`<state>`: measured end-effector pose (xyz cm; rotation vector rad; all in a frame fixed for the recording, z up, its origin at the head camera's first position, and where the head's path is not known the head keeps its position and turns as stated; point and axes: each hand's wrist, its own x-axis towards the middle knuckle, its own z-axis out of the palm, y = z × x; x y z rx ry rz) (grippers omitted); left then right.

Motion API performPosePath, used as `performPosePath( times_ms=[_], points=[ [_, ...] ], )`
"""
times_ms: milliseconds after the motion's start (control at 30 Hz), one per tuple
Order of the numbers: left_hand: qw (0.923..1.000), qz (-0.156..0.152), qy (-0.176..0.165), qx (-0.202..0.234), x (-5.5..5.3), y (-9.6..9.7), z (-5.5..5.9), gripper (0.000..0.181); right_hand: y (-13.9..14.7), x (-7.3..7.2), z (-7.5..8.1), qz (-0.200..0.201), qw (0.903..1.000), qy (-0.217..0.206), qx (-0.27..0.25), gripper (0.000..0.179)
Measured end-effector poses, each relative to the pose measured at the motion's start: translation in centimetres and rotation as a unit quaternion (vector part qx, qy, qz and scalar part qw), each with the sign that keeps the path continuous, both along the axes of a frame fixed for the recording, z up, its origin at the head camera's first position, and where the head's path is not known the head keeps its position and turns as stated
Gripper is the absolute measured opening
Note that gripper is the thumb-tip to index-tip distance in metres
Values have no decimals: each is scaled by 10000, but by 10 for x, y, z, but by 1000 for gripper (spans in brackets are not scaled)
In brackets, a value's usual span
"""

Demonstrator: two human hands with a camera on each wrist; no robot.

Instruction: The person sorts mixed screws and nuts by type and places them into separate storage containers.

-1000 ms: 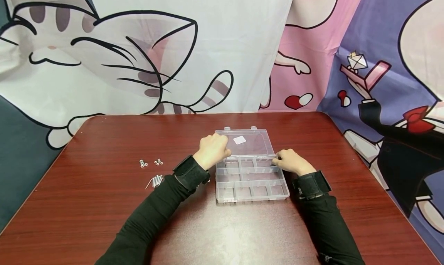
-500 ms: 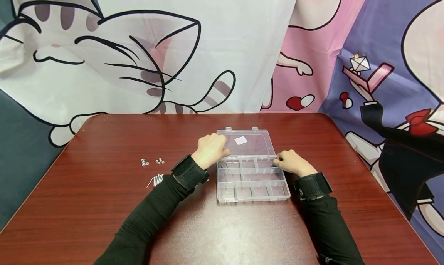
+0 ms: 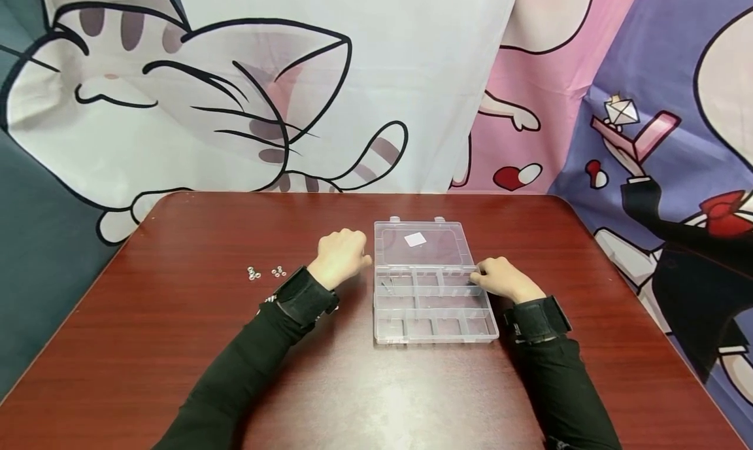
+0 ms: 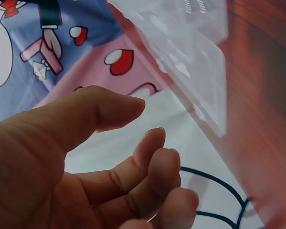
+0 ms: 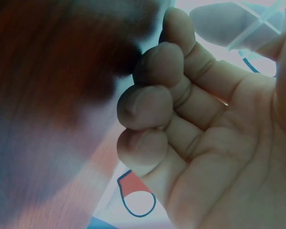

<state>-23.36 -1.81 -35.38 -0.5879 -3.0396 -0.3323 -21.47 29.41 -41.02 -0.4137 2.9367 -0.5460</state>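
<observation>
A clear plastic compartment box (image 3: 435,306) lies on the table, its lid (image 3: 423,244) folded back flat behind it. My right hand (image 3: 506,278) grips the box's right wall near the hinge. In the right wrist view, the thumb (image 5: 229,24) shows through clear plastic while the fingers (image 5: 145,107) curl on the outer side. To the left of the box, my left hand (image 3: 340,259) is in the air, holding nothing. Its thumb (image 4: 119,109) and loosely bent fingertips stand apart in the left wrist view. Something slim and small lies in the box's back left compartment (image 3: 388,283).
Two small clusters of metal nuts (image 3: 253,273) lie left of my left hand. Bits of metal hardware peek out around the left wrist strap (image 3: 306,296), which hides the rest. A printed cloth (image 3: 353,77) hangs behind the table (image 3: 147,319).
My left hand has drawn back leftward from above the box, and its wrist now covers the screws seen earlier. The right hand keeps its grip on the box. The head view has shifted slightly.
</observation>
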Motion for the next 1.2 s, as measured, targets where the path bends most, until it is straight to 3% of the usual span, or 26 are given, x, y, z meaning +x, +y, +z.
performPosePath(
  times_ms=[300, 600, 1067, 1200],
  points=[
    [9992, 377, -31, 97, 8, -41, -8, 26, -1, 1, 0, -22, 9999, -135, 25, 27],
    [9979, 619, -82, 167, 10, -67, -14, 24, 2, 4, -1, 90, 9998, -159, 51, 19],
    [9925, 1124, -459, 101, 23, -116, -14, 33, -3, 7, 3, 196, 9996, -217, 39, 19],
    [9904, 1312, -419, 130, 30, -131, -14, 36, -6, 6, 4, 205, 9994, -284, 82, 19]
  ],
)
